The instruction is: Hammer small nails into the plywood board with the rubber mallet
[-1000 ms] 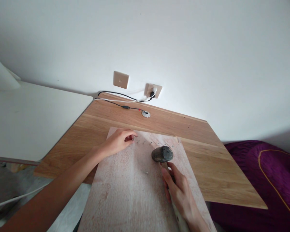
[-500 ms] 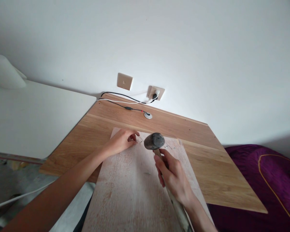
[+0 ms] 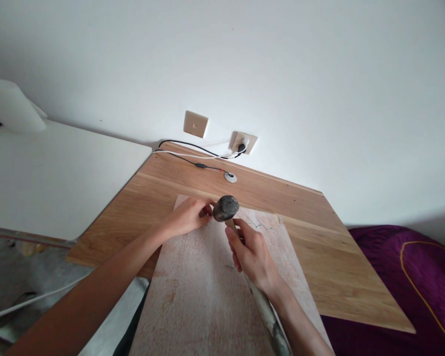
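A pale, worn wooden board [image 3: 200,291] lies across a wooden desk [image 3: 244,190] and reaches toward me. My right hand [image 3: 254,257] is wrapped round the handle of a hammer; its dark head [image 3: 225,208] hangs just above the board's far end. My left hand [image 3: 187,217] rests on the board beside the hammer head, fingers pinched together on something small that I cannot make out. A few small nails [image 3: 261,226] stand in a row along the board's far edge, right of the hammer.
Black and white cables [image 3: 193,157] run from a wall socket [image 3: 242,142] to a round metal grommet [image 3: 230,177] in the desk. A white table [image 3: 52,173] adjoins on the left. A purple cushion [image 3: 400,277] lies right of the desk.
My right hand has swung the hammer head left along the board's far edge, from the right-hand nails to right beside my left fingertips. My left hand has stayed in place.
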The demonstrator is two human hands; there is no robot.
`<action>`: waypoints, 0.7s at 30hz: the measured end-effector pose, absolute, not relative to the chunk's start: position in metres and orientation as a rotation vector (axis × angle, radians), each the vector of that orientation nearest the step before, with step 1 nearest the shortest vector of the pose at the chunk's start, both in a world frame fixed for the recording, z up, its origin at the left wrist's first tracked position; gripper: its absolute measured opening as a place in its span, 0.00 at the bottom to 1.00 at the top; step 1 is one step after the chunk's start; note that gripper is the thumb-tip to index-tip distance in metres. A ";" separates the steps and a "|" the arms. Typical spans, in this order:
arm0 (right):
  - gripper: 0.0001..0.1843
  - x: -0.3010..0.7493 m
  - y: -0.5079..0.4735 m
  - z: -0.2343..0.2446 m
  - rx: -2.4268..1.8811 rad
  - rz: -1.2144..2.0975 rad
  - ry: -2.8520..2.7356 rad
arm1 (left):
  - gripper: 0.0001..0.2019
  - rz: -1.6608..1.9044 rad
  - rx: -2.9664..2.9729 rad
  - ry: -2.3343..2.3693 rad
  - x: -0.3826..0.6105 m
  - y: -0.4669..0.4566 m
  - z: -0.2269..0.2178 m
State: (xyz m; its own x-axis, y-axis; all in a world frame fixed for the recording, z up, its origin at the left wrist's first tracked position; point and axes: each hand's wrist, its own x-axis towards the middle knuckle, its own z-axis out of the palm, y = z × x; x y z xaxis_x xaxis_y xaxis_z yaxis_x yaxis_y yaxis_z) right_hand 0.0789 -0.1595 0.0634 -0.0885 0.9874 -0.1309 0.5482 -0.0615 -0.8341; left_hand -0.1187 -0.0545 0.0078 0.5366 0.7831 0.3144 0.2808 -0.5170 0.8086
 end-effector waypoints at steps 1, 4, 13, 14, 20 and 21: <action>0.16 0.079 -0.159 0.062 -1.648 1.039 -1.699 | 0.16 0.901 2.059 0.847 -0.119 -0.054 0.008; 0.14 0.081 -0.157 0.056 -1.651 0.994 -1.779 | 0.17 0.909 2.062 0.844 -0.119 -0.055 0.010; 0.15 0.083 -0.156 0.054 -1.647 0.950 -1.794 | 0.21 0.899 1.992 0.892 -0.117 -0.055 0.010; 0.15 0.083 -0.156 0.056 -1.653 0.931 -1.782 | 0.20 0.897 1.983 0.897 -0.117 -0.055 0.010; 0.16 0.082 -0.159 0.059 -1.660 0.910 -1.805 | 0.20 0.893 2.007 0.896 -0.118 -0.055 0.008; 0.16 0.081 -0.160 0.059 -1.651 0.918 -1.821 | 0.21 0.896 2.010 0.892 -0.118 -0.055 0.009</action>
State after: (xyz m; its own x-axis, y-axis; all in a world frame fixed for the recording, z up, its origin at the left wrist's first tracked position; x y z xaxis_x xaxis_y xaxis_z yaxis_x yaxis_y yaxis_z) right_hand 0.0813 -0.1598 0.0586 -0.1287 0.9894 -0.0676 0.6428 0.0313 -0.7654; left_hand -0.1184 -0.0549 0.0086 0.5124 0.8088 0.2886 0.2849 -0.4772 0.8314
